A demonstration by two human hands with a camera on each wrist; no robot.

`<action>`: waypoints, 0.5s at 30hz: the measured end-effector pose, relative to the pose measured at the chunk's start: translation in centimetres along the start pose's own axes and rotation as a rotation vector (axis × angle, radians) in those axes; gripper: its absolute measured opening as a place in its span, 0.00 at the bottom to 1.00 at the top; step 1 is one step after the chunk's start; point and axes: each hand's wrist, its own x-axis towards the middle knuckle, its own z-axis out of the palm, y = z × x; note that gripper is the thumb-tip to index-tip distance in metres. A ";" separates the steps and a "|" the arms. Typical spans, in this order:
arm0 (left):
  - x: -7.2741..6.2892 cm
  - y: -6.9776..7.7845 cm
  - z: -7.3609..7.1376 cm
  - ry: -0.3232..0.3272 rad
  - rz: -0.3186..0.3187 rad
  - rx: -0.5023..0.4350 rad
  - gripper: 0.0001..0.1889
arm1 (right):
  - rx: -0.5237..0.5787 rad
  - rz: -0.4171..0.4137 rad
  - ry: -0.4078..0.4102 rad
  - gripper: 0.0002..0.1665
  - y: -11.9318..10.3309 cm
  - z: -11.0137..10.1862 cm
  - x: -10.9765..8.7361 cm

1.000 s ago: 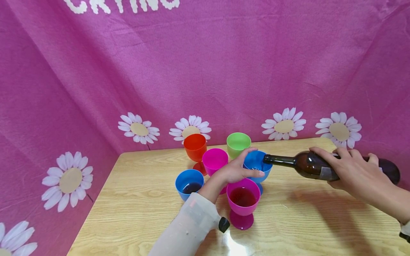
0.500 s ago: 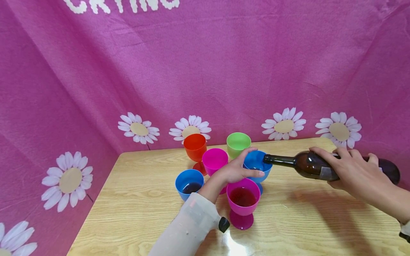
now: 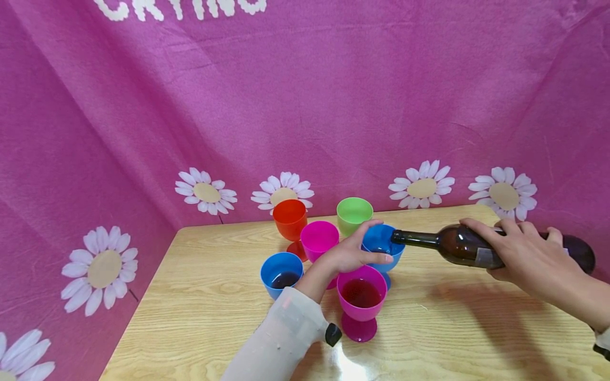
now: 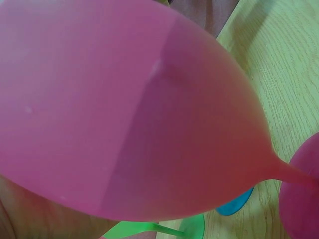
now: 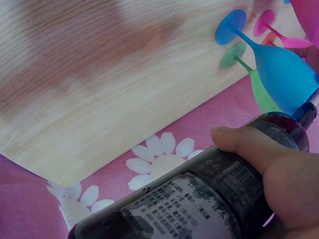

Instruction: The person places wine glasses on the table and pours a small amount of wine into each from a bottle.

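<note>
My right hand (image 3: 529, 259) grips a dark glass wine bottle (image 3: 464, 246), tipped almost level with its neck pointing left. The bottle's mouth is at the rim of a blue goblet (image 3: 376, 235), with liquid visible inside the bowl. My left hand (image 3: 350, 255) holds this goblet, thumb in front and a finger around the back. Close in front stands a pink goblet (image 3: 360, 312) with dark red liquid; its bowl fills much of the left wrist view. The right wrist view shows the bottle's printed label (image 5: 184, 209) and the thumb (image 5: 239, 139) across the bottle.
Near my left forearm is another blue goblet (image 3: 274, 264) with dark liquid. A second pink goblet (image 3: 319, 239), an orange-red goblet (image 3: 290, 219) and a green goblet (image 3: 354, 214) stand behind. The wooden table (image 3: 190, 301) meets a magenta flowered cloth (image 3: 305, 106).
Both hands, the bottle and the goblets keep their places. Inside the held blue goblet, the liquid's surface and the stream at the bottle's mouth look slightly different.
</note>
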 end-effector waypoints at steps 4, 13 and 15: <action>0.0 0.0 0.0 0.003 -0.003 0.005 0.45 | 0.004 0.000 0.003 0.61 0.0 0.0 0.0; 0.0 0.0 0.0 0.003 -0.006 0.002 0.46 | 0.002 -0.004 0.020 0.62 0.0 0.1 -0.1; 0.0 0.0 0.0 0.005 -0.012 -0.001 0.46 | -0.003 -0.006 0.022 0.62 -0.1 0.1 -0.1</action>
